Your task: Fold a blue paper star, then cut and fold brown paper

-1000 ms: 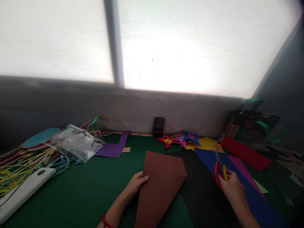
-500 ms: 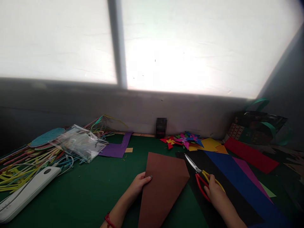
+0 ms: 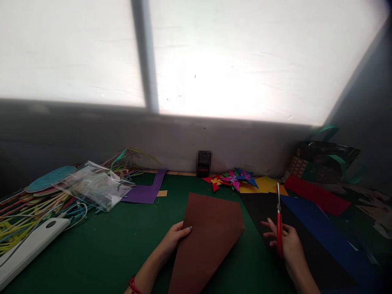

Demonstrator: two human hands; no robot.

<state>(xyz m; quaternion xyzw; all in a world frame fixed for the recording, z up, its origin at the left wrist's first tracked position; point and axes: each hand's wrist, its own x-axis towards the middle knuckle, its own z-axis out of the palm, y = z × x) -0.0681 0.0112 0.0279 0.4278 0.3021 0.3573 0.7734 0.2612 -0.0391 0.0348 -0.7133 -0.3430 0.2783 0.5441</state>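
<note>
- My left hand (image 3: pixel 178 235) pinches the brown sheet (image 3: pixel 211 232) by its left edge; I'd guess light, bendy, easily creased.
- Right hand (image 3: pixel 290 246) holds scissors (image 3: pixel 279 218), fingers splayed; I'd grip the red handle (image 3: pixel 279 239).

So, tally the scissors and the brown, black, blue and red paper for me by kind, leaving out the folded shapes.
Scissors: 1, held in the right hand
Brown paper: 1, held in the left hand
Black paper: 1
Blue paper: 1
Red paper: 1
Total: 5, counting visible sheets only
</note>
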